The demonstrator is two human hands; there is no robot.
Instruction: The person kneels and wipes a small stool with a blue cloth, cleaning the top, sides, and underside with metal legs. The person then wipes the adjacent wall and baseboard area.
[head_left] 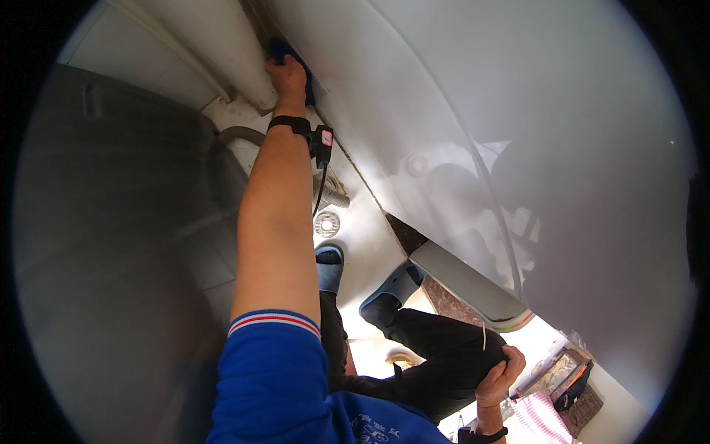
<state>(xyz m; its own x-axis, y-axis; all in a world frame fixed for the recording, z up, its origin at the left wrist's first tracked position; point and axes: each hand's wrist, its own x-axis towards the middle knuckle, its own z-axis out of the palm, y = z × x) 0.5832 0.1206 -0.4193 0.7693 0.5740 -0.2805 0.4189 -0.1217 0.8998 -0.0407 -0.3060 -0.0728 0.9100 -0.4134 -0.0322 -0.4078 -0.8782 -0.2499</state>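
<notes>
Right hand (501,374) resting on bent knee of black trousers (444,348), fingers curled loosely over fabric, gripping nothing. Blue sleeve (270,377) with striped cuff lying pushed up left forearm. Blue slippers (329,266) standing on white tiled floor (362,229) beside round floor drain (327,223). Left arm reaching up, black wrist strap (290,123) with small device hanging at wrist. Left hand (288,78) closing on dark blue cloth (285,50), pressing it into seam between white pipe (222,44) and white glossy panel (458,96).
</notes>
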